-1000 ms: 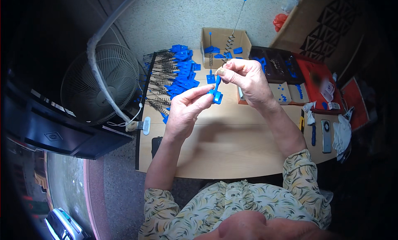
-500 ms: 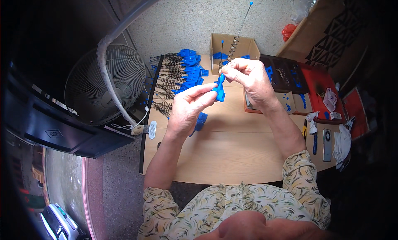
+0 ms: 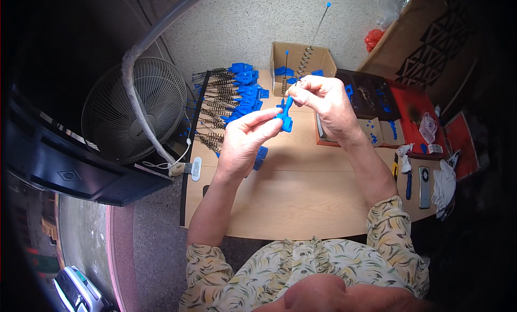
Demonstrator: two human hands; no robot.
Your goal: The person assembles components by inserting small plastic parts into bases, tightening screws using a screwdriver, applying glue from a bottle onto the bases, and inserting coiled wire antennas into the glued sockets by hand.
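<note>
Over the table's middle, my left hand (image 3: 242, 142) pinches a small blue plastic piece (image 3: 287, 123) between thumb and fingers. My right hand (image 3: 329, 104) is closed at the narrow upper end of that piece, gripping the foot of a coiled spring wire (image 3: 304, 59). This wire slants up and right to a small blue tip. Just left of it stands a thinner coiled wire (image 3: 284, 83), also blue-tipped, with its lower end close to the blue piece; whether the two are joined I cannot tell. Under my left wrist lies another blue plastic piece (image 3: 260, 158).
Rows of blue pieces with coiled wires (image 3: 245, 94) lie at the table's far left. Behind my hands stands a cardboard box (image 3: 323, 59) holding blue parts. Trays of small parts (image 3: 371, 99) sit to the right, beside a phone (image 3: 424, 188) and white gloves (image 3: 444, 185). A fan (image 3: 137, 110) stands left.
Both hands stay nearly where they were. The right fingers have shifted slightly, and more of the blue piece's narrow upper end and the thinner wire's lower end shows. The view has moved a little.
</note>
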